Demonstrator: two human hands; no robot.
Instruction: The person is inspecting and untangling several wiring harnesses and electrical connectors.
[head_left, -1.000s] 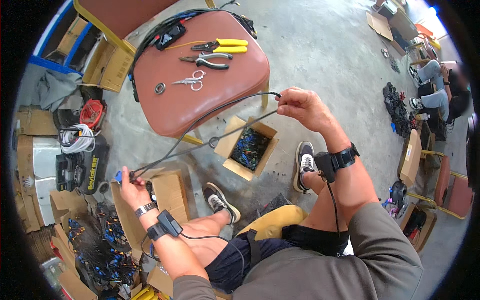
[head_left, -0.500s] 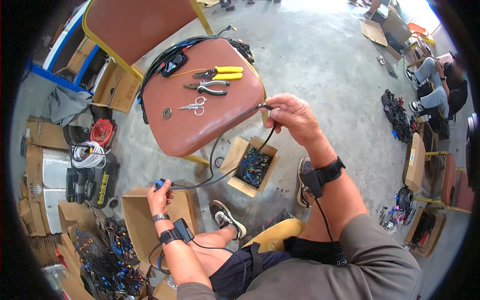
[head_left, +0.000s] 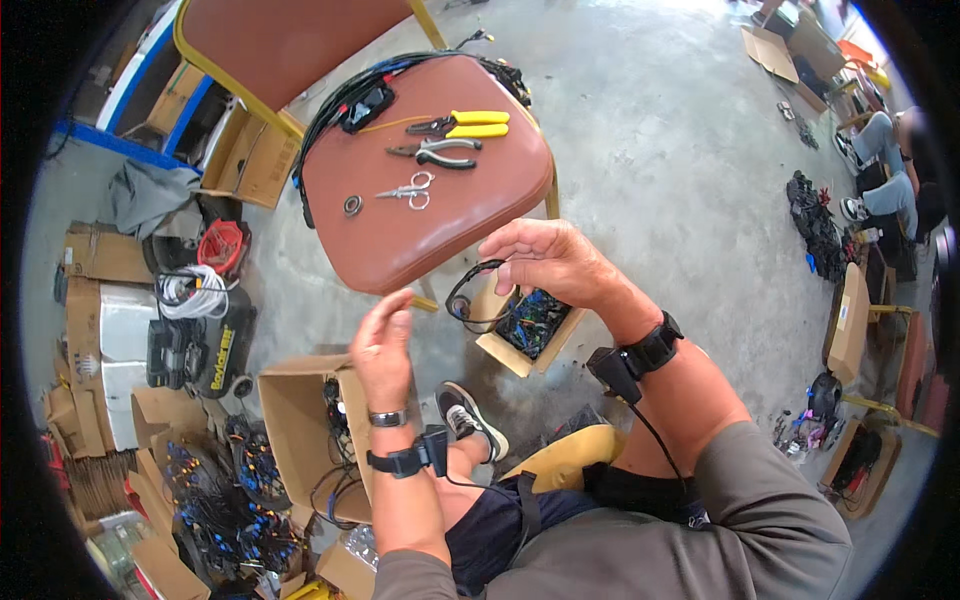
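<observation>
My right hand [head_left: 540,262] pinches a black cable [head_left: 460,290] drooping in a loop over a small open box of dark wires [head_left: 530,325]. My left hand [head_left: 383,345] is raised left of the loop, fingers extended, nothing visibly held. Beyond both hands stands a chair with a brown cushioned seat [head_left: 430,235], bearing yellow-handled wire strippers [head_left: 478,124], grey-and-black pliers [head_left: 445,152], silver scissors [head_left: 410,192], a small metal ring [head_left: 352,205] and a black cable bundle [head_left: 310,175] with a small black device [head_left: 368,105].
An open cardboard box [head_left: 305,420] and tangled cable piles [head_left: 215,500] lie lower left. Coiled white cable [head_left: 200,295] rests on black cases at left. A seated person [head_left: 880,200] is at right, near dark heaps [head_left: 810,220]. Blue shelving [head_left: 175,120] stands upper left.
My left hand has moved up and rightward and let go of the cable. My right hand has moved down and leftward; the stretched cable now hangs in a compact loop from it.
</observation>
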